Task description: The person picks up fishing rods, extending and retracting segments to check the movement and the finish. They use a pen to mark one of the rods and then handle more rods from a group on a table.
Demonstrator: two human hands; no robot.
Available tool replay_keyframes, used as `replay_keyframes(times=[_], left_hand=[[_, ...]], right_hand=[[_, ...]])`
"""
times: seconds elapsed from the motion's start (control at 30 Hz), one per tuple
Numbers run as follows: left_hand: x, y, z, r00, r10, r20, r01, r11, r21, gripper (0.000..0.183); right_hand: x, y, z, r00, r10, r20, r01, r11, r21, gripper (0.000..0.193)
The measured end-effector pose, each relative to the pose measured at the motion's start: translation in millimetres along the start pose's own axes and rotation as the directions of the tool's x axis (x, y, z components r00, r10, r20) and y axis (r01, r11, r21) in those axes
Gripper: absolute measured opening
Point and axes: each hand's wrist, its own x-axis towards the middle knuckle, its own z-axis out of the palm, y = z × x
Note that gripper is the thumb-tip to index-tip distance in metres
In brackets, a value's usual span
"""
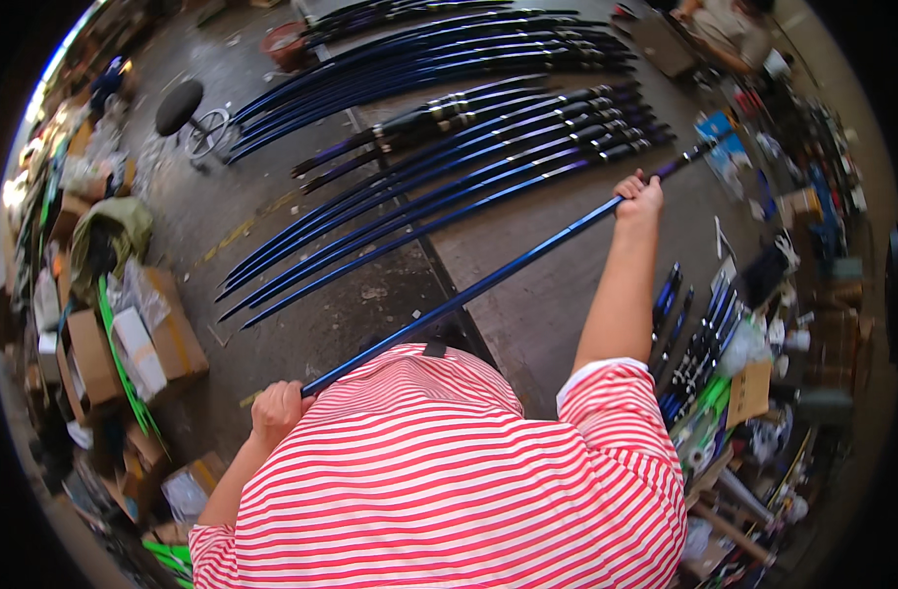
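A long blue fishing rod (508,270) runs slantwise across in front of my body, from low on the left to high on the right. My left hand (277,412) is closed round its lower end beside my striped shirt. Farther up, near the dark handle section (686,159), my right hand (640,196) grips the rod with the arm stretched out. Beyond it lies a row of similar blue rods (449,187), side by side, their thicker dark ends to the right. A wrapped dark bundle (419,123) rests just behind that row.
More blue rods (409,74) lie farther back. A round black stool (180,108) stands at the far left, near a reddish bucket (285,45). Cardboard boxes (179,324) line the left side. Rods and boxes crowd the right; another person (729,34) is at the far right.
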Motion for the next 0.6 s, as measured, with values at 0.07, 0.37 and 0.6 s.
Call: replay_keyframes(times=[0.07,0.37,0.6], left_hand=[[-10.7,-7.8,7.6,0.991,-0.037,0.129,0.05,0.994,-0.098,0.034],[-10.0,-23.4,-14.1,0.724,-0.137,0.676,0.551,0.705,-0.448,0.045],[7.3,-49.0,-31.7,0.994,-0.081,0.078,0.102,0.944,-0.313,0.042]], right_hand=[[-28.1,-1.6,18.3,0.999,-0.032,0.004,0.032,0.999,0.021,0.048],[-103.8,-29.9,28.7,0.657,-0.052,0.752,-0.265,0.918,0.295,0.055],[-137.6,-61.1,49.4,0.822,-0.098,0.56,-0.08,0.955,0.284,0.058]])
